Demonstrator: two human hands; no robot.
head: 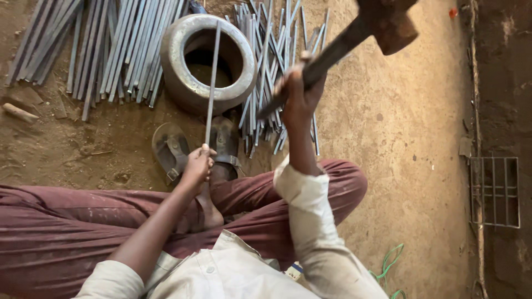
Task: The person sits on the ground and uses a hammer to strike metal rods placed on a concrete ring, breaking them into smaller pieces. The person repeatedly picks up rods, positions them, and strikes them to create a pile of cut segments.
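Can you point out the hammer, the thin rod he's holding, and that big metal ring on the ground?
hammer (390, 27), head view, on its rusty head.
thin rod (212, 77), head view, mid-length, over the ring.
metal ring (177, 52), head view, on its left rim.

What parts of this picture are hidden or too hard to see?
- Head view: the hammer head is cut off by the top edge.
- The thin rod's lower end is hidden inside the left hand.
- The metal ring's inside is dark with shadow.
- The strip piles run off the top edge.
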